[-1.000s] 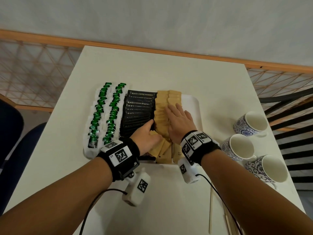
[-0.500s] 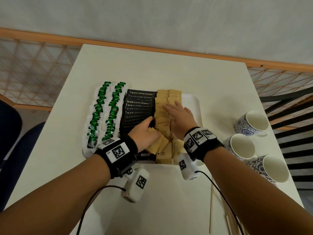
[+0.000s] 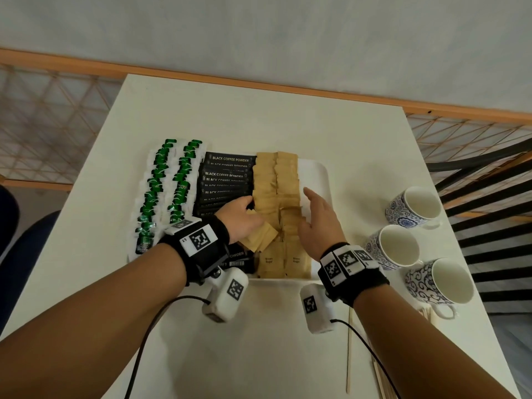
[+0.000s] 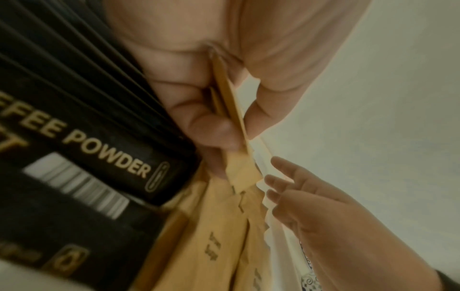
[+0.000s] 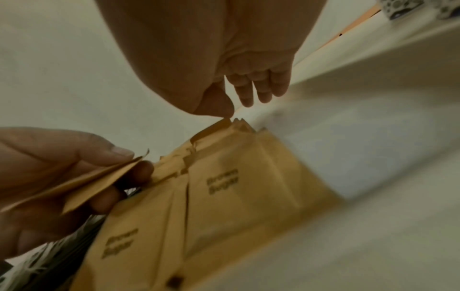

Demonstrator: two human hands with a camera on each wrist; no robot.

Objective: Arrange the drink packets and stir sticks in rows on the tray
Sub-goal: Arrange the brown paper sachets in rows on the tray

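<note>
The left hand [image 3: 240, 221] pinches a few brown sugar packets [image 4: 231, 122] between thumb and curled fingers, edge-on in the left wrist view, probably so they can be dealt one by one into the row below. The right hand [image 3: 318, 223] holds nothing; its fingers are straight and slightly spread, the thumb tip just touching the serrated tops of the brown packets at the row's three o'clock edge, apparently to keep them from sliding while the left hand works. Both hands are over the near half of the white tray [image 3: 315, 174], where the brown packets [image 3: 276, 180] form two overlapping columns that look neat at twelve o'clock and tumbled at six. At nine o'clock from them lie the black coffee sachets [image 3: 227, 177] in one column, then two columns of green-and-white packets [image 3: 167, 185] further out. A bare strip of tray at three o'clock seems left for the stir sticks [image 3: 349, 349], which lie on the white table [image 3: 259, 110] near the right forearm, off the tray. Three patterned mugs [image 3: 414, 207] stand at three o'clock. Beyond the table are a wooden rail, lattice panels and a pale wall.
</note>
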